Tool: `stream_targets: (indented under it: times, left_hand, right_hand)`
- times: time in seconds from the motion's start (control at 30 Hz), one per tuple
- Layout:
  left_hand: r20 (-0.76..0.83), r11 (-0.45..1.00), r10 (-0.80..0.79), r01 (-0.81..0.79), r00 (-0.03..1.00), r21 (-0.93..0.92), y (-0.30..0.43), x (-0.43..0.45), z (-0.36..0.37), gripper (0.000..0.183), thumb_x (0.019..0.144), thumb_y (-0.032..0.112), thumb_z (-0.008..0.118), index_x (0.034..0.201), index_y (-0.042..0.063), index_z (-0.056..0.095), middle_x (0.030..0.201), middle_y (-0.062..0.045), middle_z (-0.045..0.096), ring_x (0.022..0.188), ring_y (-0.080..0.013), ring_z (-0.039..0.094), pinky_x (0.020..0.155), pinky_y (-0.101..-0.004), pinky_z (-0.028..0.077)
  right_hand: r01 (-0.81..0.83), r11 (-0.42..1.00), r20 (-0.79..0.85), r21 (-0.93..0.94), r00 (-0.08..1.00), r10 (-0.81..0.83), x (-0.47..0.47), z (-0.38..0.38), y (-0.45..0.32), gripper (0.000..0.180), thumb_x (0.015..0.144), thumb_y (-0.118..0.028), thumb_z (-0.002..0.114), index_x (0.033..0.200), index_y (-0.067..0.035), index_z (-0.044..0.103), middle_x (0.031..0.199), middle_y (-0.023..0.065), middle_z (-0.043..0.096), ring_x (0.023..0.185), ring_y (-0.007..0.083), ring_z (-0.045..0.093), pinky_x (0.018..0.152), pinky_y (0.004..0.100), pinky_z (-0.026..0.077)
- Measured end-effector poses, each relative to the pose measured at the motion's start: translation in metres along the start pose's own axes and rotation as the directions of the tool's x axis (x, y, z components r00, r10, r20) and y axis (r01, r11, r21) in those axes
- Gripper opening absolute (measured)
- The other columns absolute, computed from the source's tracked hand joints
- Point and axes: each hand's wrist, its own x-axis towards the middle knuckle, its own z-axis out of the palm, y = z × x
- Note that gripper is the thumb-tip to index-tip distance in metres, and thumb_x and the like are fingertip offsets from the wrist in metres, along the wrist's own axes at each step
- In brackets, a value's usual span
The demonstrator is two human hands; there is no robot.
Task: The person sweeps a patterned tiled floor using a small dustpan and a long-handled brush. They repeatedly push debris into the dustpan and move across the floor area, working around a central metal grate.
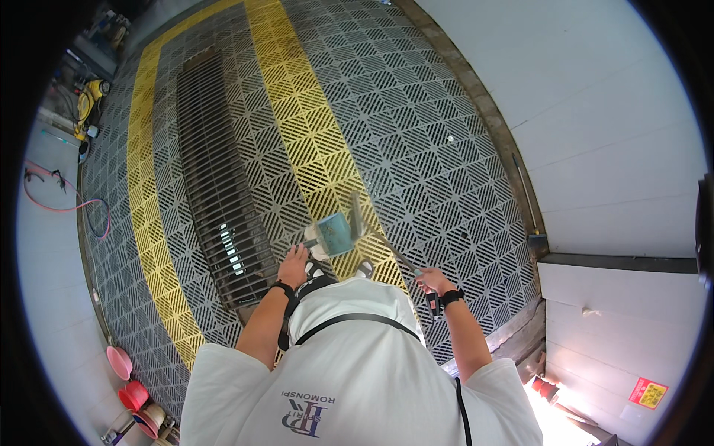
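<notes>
My left hand (293, 266) grips the short dark handle of a blue-green dustpan (335, 234), which has small bits of debris in it. A whitish rounded thing, partly hidden, lies behind the dustpan. My right hand (435, 280) holds the long handle of a broom (357, 216). The broom's head is blurred and stands just beyond the dustpan's front edge, over the yellow strip of plastic grid floor tiles (312, 134). Both hands are at either side of my body, and my feet show between them.
A long metal drain grate (215, 167) runs to the left. A yellow machine (88, 106) and a looped hose (67, 209) are by the left wall. Pink and red basins (133, 394) sit lower left. Another long-handled tool (525, 192) leans at the right wall.
</notes>
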Motion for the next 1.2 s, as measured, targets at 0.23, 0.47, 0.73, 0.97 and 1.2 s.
stream_targets:
  times: [0.23, 0.47, 0.73, 0.97, 1.2]
  left_hand:
    - [0.019, 0.997, -0.035, 0.036, 0.999, -0.071, -0.003, -0.001, 0.003, 0.073, 0.088, 0.018, 0.064, 0.149, 0.007, 0.026, 0.156, -0.01, 0.02, 0.144, -0.0309, 0.019, 0.113, -0.0347, 0.034]
    - [0.026, 0.996, -0.035, 0.037, 0.999, -0.082, -0.004, -0.001, 0.004, 0.074, 0.087, 0.016, 0.063, 0.15, 0.008, 0.025, 0.157, -0.01, 0.018, 0.144, -0.0314, 0.018, 0.114, -0.0359, 0.033]
    - [0.065, 0.999, -0.045, 0.047, 0.997, -0.028, -0.004, 0.002, 0.004, 0.074, 0.088, 0.015, 0.062, 0.15, 0.009, 0.023, 0.159, -0.008, 0.014, 0.145, -0.0305, 0.016, 0.113, -0.0362, 0.036]
    - [0.079, 0.997, -0.028, 0.034, 0.996, -0.075, 0.0, 0.005, -0.001, 0.072, 0.091, 0.011, 0.058, 0.152, 0.011, 0.02, 0.159, -0.005, 0.012, 0.146, -0.0289, 0.013, 0.108, -0.0362, 0.042]
    - [0.082, 0.999, -0.013, 0.016, 0.997, -0.036, -0.003, 0.008, -0.005, 0.068, 0.093, 0.011, 0.053, 0.152, 0.012, 0.019, 0.16, -0.004, 0.01, 0.147, -0.0273, 0.011, 0.104, -0.0336, 0.046]
  right_hand:
    - [0.043, 0.995, -0.165, -0.085, 0.985, -0.057, 0.0, 0.005, 0.001, 0.033, 0.082, -0.005, 0.06, 0.112, 0.007, 0.06, 0.062, 0.0062, 0.054, 0.046, 0.0158, 0.048, 0.044, 0.0312, 0.038]
    - [0.062, 0.814, -0.24, -0.577, 0.94, -0.241, 0.002, 0.02, -0.005, 0.034, 0.081, -0.014, 0.065, 0.111, 0.002, 0.062, 0.07, 0.0168, 0.065, 0.057, 0.0248, 0.066, 0.049, 0.0365, 0.051]
    - [0.086, 0.417, -0.092, -0.905, 0.917, -0.388, 0.016, 0.064, -0.004, 0.033, 0.076, -0.01, 0.06, 0.108, 0.0, 0.063, 0.089, 0.0251, 0.067, 0.086, 0.0404, 0.066, 0.074, 0.0459, 0.054]
    - [0.155, 0.829, 0.153, -0.538, 0.985, -0.086, -0.019, 0.055, -0.017, 0.029, 0.081, -0.011, 0.061, 0.108, -0.003, 0.066, 0.068, 0.0088, 0.064, 0.053, 0.0193, 0.06, 0.05, 0.0318, 0.048]
    - [0.039, 0.973, -0.003, -0.228, 0.999, -0.041, -0.045, 0.003, -0.027, 0.027, 0.085, -0.009, 0.064, 0.109, 0.004, 0.064, 0.064, 0.0057, 0.057, 0.049, 0.0138, 0.052, 0.045, 0.0303, 0.042]
